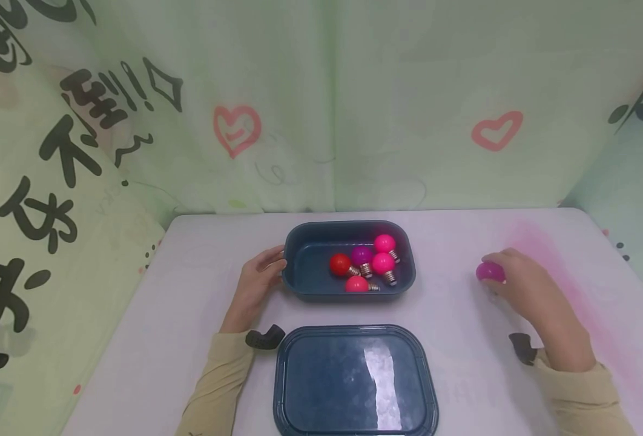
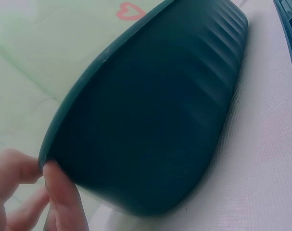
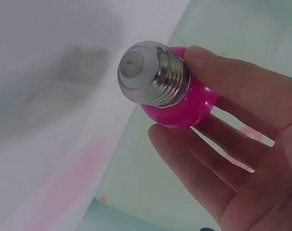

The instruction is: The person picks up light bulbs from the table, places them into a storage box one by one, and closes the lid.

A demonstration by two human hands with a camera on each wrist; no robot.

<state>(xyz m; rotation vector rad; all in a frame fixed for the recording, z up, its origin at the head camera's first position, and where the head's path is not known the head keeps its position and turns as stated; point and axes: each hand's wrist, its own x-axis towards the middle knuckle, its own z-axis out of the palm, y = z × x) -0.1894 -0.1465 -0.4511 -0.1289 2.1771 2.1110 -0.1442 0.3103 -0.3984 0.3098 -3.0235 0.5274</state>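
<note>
A purple light bulb [image 1: 490, 272] is in my right hand [image 1: 531, 292], held over the right side of the table. In the right wrist view the thumb and fingers grip its coloured globe, and the bulb's metal screw base [image 3: 153, 74] faces the camera. My left hand [image 1: 258, 281] pinches the rim of the dark blue container [image 1: 305, 292] at its left end; the left wrist view shows the container's outer wall [image 2: 146, 110] beside the fingertips. Inside the container, toward its right, lie several bulbs: a red bulb [image 1: 340, 264], a purple bulb [image 1: 361, 255] and pink ones [image 1: 384, 243].
A dark blue lid [image 1: 332, 387] lies flat on the white table [image 1: 463, 363], in front of the container. Behind stands a pale green curtain [image 1: 398, 121] with hearts and black writing. A pink stain [image 1: 567, 278] marks the table's right side.
</note>
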